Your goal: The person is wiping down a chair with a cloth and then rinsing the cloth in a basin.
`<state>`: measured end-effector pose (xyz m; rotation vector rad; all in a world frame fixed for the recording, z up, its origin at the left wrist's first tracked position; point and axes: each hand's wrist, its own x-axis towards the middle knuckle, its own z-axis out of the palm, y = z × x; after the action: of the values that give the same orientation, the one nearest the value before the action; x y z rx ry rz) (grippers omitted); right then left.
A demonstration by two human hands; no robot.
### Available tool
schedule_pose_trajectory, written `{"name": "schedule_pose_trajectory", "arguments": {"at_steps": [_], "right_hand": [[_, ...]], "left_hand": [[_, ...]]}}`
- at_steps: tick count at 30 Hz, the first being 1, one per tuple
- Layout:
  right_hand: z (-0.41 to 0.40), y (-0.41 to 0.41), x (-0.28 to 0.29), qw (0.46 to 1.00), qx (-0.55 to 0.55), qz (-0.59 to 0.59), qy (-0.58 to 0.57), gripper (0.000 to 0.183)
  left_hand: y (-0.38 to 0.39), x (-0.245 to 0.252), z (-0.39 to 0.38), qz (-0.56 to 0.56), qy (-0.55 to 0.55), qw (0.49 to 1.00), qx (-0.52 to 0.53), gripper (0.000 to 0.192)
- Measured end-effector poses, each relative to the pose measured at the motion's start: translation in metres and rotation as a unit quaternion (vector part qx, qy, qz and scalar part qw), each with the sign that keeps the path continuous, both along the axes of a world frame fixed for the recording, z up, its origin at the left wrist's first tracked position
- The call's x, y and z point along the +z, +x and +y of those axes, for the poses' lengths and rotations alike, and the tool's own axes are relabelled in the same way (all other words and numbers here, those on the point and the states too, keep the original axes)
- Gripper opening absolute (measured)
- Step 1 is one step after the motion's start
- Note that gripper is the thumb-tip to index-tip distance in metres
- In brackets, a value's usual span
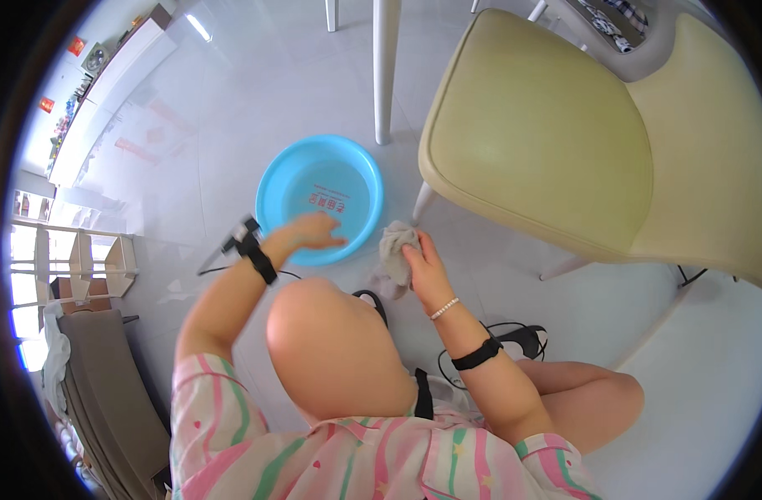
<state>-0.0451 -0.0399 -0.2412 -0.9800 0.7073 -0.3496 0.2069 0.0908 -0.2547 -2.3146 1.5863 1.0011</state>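
A round light-blue plastic basin (270,187) with red writing on its bottom stands on the floor before me. It seems to hold water. My left hand (312,231), slightly blurred, is above the basin's near side. Its fingers are apart and I see nothing in them. To the right of the basin, my right hand (426,265) grips a crumpled grey cloth (396,250) between thumb and fingers. The cloth's lower end hangs loose and looks blurred.
A chair with a yellow-green seat (537,137) is close on the right. A white furniture leg (384,75) rises beyond the basin. Black cables (443,369) lie near my feet. Wooden shelves (81,265) and a grey-brown sofa (106,369) are at the left.
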Motion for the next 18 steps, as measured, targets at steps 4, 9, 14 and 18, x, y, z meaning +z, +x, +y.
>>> {"name": "schedule_pose_trajectory", "arguments": {"at_steps": [4, 9, 14, 18], "right_hand": [[-0.010, 0.007, -0.031, 0.995, 0.044, 0.065, -0.065, 0.033], [0.001, 0.032, -0.027, 0.973, 0.090, 0.055, -0.204, 0.039], [0.026, 0.062, -0.012, 0.921, 0.172, 0.047, -0.347, 0.039], [0.028, 0.076, 0.018, 0.878, 0.317, 0.119, -0.339, 0.038]], "left_hand": [[-0.057, -0.064, 0.035, -0.002, -0.034, 0.997, 0.068, 0.059], [-0.074, -0.091, 0.031, -0.068, -0.054, 0.993, 0.085, 0.045], [-0.079, -0.111, 0.057, -0.041, -0.156, 0.980, 0.115, 0.030], [-0.099, -0.085, 0.046, -0.076, -0.326, 0.939, 0.080, 0.046]]}}
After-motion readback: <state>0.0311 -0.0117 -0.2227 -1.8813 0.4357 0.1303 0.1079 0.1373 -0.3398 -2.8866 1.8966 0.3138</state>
